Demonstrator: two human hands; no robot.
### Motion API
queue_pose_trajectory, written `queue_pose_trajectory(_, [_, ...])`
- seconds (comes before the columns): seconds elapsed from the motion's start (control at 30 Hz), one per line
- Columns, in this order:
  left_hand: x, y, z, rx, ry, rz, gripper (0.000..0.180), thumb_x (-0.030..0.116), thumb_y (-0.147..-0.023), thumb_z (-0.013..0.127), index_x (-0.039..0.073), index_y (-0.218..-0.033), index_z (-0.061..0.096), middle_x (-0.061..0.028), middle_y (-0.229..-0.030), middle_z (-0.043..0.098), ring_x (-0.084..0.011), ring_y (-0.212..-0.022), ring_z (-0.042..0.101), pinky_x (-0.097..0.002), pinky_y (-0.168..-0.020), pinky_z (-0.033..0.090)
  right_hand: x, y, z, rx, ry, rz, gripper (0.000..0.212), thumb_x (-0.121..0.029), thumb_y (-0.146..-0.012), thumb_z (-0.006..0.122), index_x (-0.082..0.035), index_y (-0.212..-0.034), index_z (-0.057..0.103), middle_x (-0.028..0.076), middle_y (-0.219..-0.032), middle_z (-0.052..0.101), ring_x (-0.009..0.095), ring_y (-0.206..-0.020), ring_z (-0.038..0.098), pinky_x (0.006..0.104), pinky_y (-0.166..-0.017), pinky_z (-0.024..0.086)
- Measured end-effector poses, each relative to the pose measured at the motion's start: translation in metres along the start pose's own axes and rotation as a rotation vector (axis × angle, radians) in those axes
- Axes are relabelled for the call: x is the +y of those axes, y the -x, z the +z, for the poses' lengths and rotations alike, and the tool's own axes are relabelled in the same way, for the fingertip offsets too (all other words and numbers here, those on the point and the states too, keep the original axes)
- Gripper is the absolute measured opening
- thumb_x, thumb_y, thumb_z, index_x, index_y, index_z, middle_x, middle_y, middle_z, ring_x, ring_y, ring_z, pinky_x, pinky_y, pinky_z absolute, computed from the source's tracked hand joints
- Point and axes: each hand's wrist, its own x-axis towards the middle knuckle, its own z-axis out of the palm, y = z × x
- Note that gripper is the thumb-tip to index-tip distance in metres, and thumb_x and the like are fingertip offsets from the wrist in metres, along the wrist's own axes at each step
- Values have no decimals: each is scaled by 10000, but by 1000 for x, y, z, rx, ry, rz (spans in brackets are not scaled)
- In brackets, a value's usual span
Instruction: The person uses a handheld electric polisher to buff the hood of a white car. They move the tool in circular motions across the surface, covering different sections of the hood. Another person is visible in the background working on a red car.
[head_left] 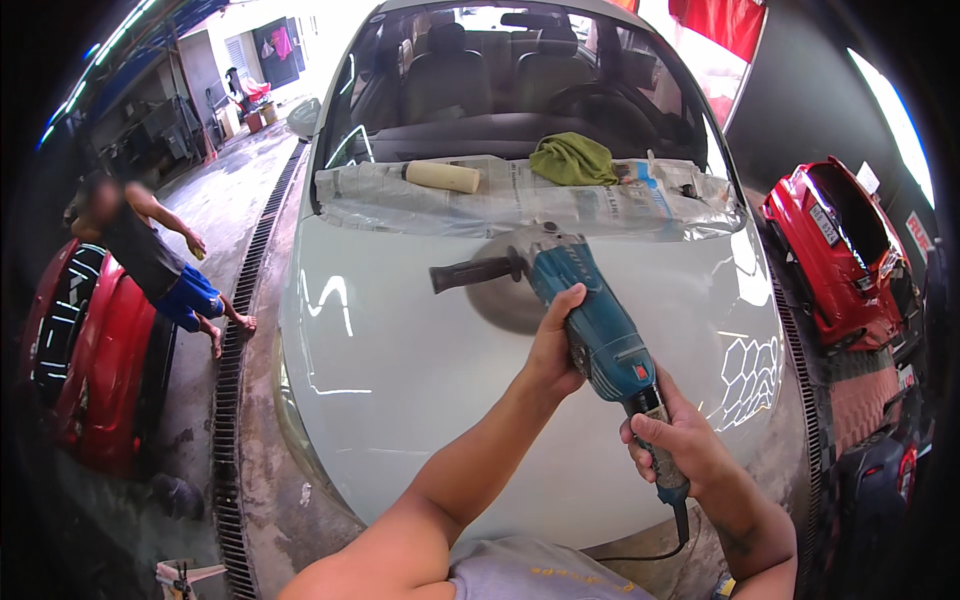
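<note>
A blue-green power polisher lies across the white car hood, its round pad blurred against the paint. My left hand is wrapped round the tool's body from the left side. Around the rear handle, near the cord, my right hand is closed. The black side handle sticks out to the left with no hand on it. My left palm is partly hidden by the tool.
Plastic and newspaper cover the windshield base, with a cream bottle and a green cloth on top. A person stands left beside a red bumper. Another red car part is at right. The power cord trails near my waist.
</note>
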Motion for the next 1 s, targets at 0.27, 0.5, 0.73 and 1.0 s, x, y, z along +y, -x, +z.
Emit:
queue_pose_trajectory(0.27, [65,44,-29,50,-60,195,440,447,-1017,662,46,-1197,645,-143,-1067,749,-275,-961,759,-437,-908,631,-1,-46,47,-162,23,56,952,-158,-1008,728,-242,-1734,118,106,-969,632,131,-626,618,305,-519,545])
queue_pose_trajectory(0.5, [160,72,-62,-38,-117,218,626,543,-1002,625,-20,-1274,618,-231,-1118,735,-375,-1016,762,-546,-894,654,11,-108,124,-222,49,-2,969,-177,-989,749,-259,-1727,126,77,-975,622,139,-640,612,310,-530,538])
queue_pose_trajectory(0.73, [194,103,-73,-10,-149,327,622,549,-1006,610,-5,-1287,622,-230,-1130,727,-394,-1017,749,-563,-879,653,12,-135,157,-319,100,9,1074,-263,-964,783,-273,-1745,45,81,-1008,628,146,-697,605,332,-549,531])
queue_pose_trajectory(1.0, [111,90,-54,-18,-122,160,590,535,-1011,615,12,-1281,637,-205,-1175,722,-359,-1099,734,-536,-938,642,30,-67,95,-221,96,18,1019,-199,-996,738,-206,-1742,43,85,-972,621,133,-660,600,329,-548,532])
